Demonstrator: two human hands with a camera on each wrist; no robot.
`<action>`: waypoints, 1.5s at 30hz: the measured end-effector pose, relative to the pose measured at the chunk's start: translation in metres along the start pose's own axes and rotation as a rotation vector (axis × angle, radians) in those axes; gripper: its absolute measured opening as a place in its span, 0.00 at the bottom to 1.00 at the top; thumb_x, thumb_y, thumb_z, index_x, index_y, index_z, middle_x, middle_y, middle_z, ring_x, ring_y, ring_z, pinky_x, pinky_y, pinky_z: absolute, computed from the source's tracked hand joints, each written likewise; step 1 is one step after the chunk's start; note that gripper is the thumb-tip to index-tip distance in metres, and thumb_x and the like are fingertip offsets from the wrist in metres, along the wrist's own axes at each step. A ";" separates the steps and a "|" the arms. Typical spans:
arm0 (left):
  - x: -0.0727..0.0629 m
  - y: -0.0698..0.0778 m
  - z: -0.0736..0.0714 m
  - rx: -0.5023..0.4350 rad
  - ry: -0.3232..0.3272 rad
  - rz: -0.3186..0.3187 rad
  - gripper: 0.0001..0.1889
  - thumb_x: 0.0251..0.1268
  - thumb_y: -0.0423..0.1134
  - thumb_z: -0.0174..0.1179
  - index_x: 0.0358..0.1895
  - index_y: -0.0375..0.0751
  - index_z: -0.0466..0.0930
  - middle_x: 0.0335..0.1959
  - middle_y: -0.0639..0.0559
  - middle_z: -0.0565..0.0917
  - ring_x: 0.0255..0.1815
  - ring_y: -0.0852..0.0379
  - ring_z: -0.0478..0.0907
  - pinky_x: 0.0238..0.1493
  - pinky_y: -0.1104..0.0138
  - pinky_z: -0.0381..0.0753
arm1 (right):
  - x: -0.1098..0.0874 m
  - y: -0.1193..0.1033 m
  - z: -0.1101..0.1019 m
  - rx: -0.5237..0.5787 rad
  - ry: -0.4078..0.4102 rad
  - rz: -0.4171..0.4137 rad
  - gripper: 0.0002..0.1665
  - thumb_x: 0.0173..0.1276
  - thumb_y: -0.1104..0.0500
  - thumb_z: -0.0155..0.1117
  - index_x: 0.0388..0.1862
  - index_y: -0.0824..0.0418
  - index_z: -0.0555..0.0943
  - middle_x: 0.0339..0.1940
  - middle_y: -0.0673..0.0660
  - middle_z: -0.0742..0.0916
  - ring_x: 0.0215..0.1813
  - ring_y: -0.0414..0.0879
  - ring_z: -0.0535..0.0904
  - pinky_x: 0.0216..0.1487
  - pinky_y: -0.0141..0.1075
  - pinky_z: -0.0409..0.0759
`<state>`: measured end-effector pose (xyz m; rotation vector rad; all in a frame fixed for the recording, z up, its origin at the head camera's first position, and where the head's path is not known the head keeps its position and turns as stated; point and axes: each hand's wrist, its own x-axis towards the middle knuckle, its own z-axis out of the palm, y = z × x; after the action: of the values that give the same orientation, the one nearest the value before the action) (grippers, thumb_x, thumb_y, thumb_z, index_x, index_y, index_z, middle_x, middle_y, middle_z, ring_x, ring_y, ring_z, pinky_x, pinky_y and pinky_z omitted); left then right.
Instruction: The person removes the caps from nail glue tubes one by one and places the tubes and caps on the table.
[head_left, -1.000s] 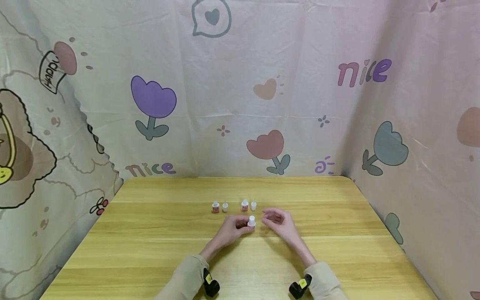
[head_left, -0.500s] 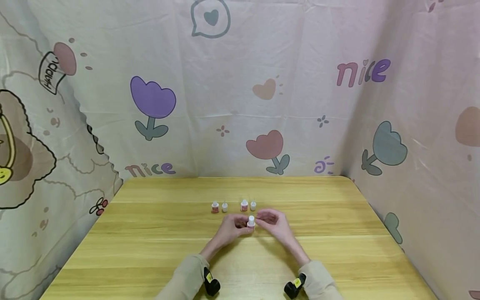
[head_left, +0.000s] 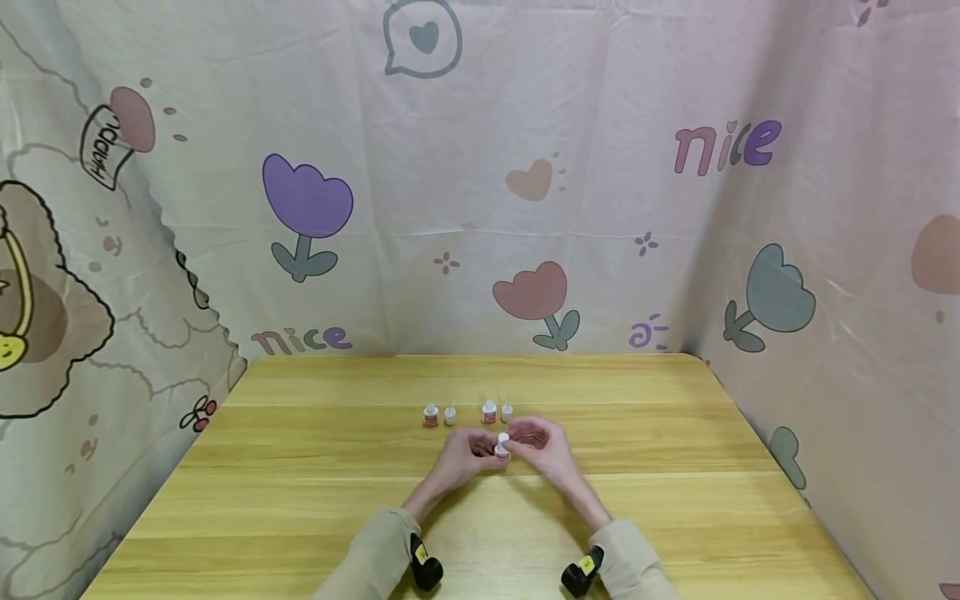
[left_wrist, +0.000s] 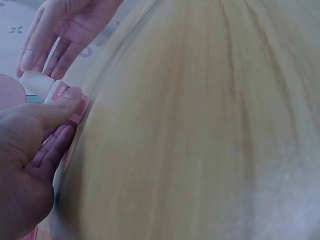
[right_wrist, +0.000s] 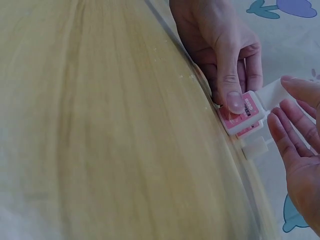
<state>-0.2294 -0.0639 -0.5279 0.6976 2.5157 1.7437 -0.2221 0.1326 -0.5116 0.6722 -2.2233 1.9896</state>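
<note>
A small white bottle [head_left: 502, 452] with a pink label stands upright low over the wooden table. My left hand [head_left: 460, 460] grips its body between thumb and fingers; in the right wrist view the left thumb presses on the pink label [right_wrist: 245, 112]. My right hand [head_left: 545, 447] is at the tall white cap [left_wrist: 37, 82], with the thumb on one side and fingertips on the other. The cap sits on the bottle's neck. In the head view, part of the bottle is hidden by the left fingers.
Behind the hands stand two similar bottles, one at the left [head_left: 431, 416] and one at the centre [head_left: 489, 412]. Beside each is a separate white cap, left [head_left: 450, 416] and right [head_left: 507, 412], with a thin stem pointing up. A printed curtain [head_left: 450, 300] borders the table's back edge.
My right hand has moved left from beside the bottle, and its fingertips are now on the cap. The left hand holds the bottle in nearly the same spot.
</note>
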 end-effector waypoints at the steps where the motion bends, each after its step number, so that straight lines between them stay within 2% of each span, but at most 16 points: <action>1: 0.000 0.000 0.000 -0.001 0.003 -0.001 0.11 0.53 0.32 0.76 0.40 0.35 0.88 0.32 0.40 0.90 0.29 0.67 0.82 0.34 0.73 0.83 | 0.000 0.000 0.000 0.006 0.001 0.012 0.23 0.62 0.68 0.73 0.52 0.79 0.78 0.42 0.68 0.88 0.41 0.34 0.85 0.47 0.29 0.84; 6: 0.000 0.001 0.001 -0.016 0.017 -0.022 0.11 0.52 0.31 0.76 0.40 0.36 0.88 0.32 0.40 0.90 0.30 0.63 0.83 0.33 0.74 0.82 | 0.002 0.000 0.002 0.008 -0.007 0.023 0.22 0.62 0.70 0.72 0.52 0.80 0.78 0.43 0.75 0.87 0.42 0.35 0.84 0.48 0.29 0.84; 12: 0.000 0.002 0.002 -0.026 0.029 -0.018 0.11 0.52 0.30 0.75 0.40 0.34 0.88 0.33 0.37 0.89 0.30 0.56 0.84 0.32 0.74 0.82 | 0.002 0.001 0.003 -0.001 -0.016 0.018 0.23 0.60 0.70 0.73 0.52 0.78 0.78 0.43 0.74 0.87 0.41 0.38 0.84 0.48 0.29 0.83; 17: 0.000 0.002 0.001 -0.010 0.017 -0.020 0.11 0.53 0.31 0.75 0.40 0.35 0.88 0.33 0.40 0.90 0.30 0.61 0.84 0.34 0.75 0.82 | 0.002 -0.001 0.004 -0.046 -0.016 0.038 0.21 0.58 0.66 0.76 0.48 0.74 0.81 0.42 0.71 0.87 0.39 0.37 0.82 0.48 0.29 0.83; 24: 0.001 0.002 0.000 0.020 -0.001 -0.026 0.09 0.55 0.34 0.75 0.39 0.39 0.89 0.33 0.44 0.90 0.29 0.68 0.82 0.35 0.75 0.82 | -0.001 -0.036 0.007 -0.112 -0.017 0.102 0.15 0.58 0.70 0.75 0.43 0.72 0.83 0.41 0.71 0.87 0.38 0.41 0.82 0.48 0.33 0.83; 32: 0.001 0.003 0.000 0.013 -0.018 -0.018 0.09 0.55 0.34 0.75 0.39 0.39 0.89 0.33 0.43 0.90 0.30 0.68 0.82 0.35 0.74 0.82 | -0.001 -0.038 0.008 -0.150 -0.013 0.038 0.10 0.58 0.72 0.74 0.39 0.72 0.84 0.38 0.69 0.88 0.39 0.47 0.84 0.48 0.35 0.83; 38: 0.001 0.002 0.000 0.011 -0.017 -0.005 0.08 0.54 0.33 0.75 0.37 0.38 0.89 0.32 0.43 0.90 0.29 0.68 0.82 0.34 0.75 0.82 | -0.002 -0.036 0.010 -0.165 -0.008 -0.040 0.10 0.56 0.74 0.73 0.38 0.74 0.84 0.36 0.69 0.87 0.39 0.55 0.85 0.48 0.39 0.86; 45: 0.001 0.002 -0.001 -0.001 -0.027 0.014 0.07 0.54 0.33 0.75 0.37 0.38 0.89 0.32 0.42 0.90 0.29 0.67 0.82 0.34 0.75 0.81 | -0.002 -0.035 0.012 -0.191 -0.015 -0.112 0.08 0.57 0.76 0.72 0.36 0.74 0.83 0.35 0.69 0.87 0.39 0.60 0.84 0.48 0.47 0.87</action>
<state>-0.2297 -0.0639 -0.5252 0.7355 2.4988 1.7269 -0.2045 0.1200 -0.4822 0.7702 -2.2908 1.7005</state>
